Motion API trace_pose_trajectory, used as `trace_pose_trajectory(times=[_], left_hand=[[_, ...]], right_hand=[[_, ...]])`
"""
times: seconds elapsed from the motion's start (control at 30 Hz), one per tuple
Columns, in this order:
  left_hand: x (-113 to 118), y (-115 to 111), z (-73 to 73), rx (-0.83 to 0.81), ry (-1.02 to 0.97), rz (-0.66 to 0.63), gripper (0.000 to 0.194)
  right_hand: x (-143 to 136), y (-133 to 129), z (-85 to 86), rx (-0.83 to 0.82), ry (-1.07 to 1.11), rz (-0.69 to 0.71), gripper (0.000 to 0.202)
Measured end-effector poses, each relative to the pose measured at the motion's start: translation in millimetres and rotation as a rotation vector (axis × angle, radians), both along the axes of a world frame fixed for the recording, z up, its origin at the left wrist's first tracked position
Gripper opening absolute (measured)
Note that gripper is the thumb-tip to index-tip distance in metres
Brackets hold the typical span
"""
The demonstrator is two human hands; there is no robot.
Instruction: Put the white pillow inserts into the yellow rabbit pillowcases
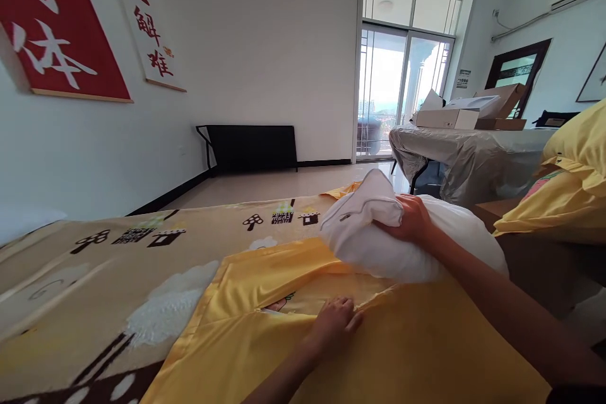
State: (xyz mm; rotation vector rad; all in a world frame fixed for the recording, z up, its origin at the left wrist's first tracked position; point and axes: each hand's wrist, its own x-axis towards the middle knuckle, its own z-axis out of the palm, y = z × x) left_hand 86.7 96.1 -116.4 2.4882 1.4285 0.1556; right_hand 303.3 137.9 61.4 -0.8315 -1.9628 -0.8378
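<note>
A white pillow (466,227) is held above the right part of a yellow pillowcase (416,341). My right hand (411,218) is closed round a bunched corner of the pillow, beside its edge seam. The pillowcase lies spread on a patterned blanket (208,233), with its opening slit parted. Inside the slit a paler printed fabric shows. At the near edge of this opening, my left hand (334,322) has its fingers curled over the yellow cloth. Its fingertips are partly hidden.
To the right, yellow bedding (577,164) is piled on brown cardboard (534,271). Behind it, a plastic-covered table (497,151) carries opened boxes (447,118). A folded black frame (253,147) leans against the far wall, left of a glass door (383,88).
</note>
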Motion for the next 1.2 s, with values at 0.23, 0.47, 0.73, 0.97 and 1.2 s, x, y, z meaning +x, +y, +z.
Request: trace_pose_trajectory(times=[0.23, 0.47, 0.73, 0.97, 1.2], left_hand=[[-16, -27, 12.7, -0.088, -0.009, -0.023, 0.033], [-74, -29, 36.9, -0.112, -0.017, -0.047, 0.032], [-142, 13, 20.1, 0.083, 0.178, 0.083, 0.035], [-136, 43, 0.6, 0.220, 0.221, 0.008, 0.037], [-139, 81, -8.7, 0.281, 0.235, -0.042, 0.038]], right_hand=[[-73, 14, -51.4, -0.494, -0.432, -0.155, 0.043], [-131, 12, -85.8, -0.683, -0.590, -0.069, 0.050], [-131, 7, -79.1, -0.785, -0.593, -0.088, 0.064], [-139, -5, -90.1, -0.764, -0.601, -0.085, 0.055], [-158, -20, -103.5, -0.773, -0.662, -0.042, 0.049]])
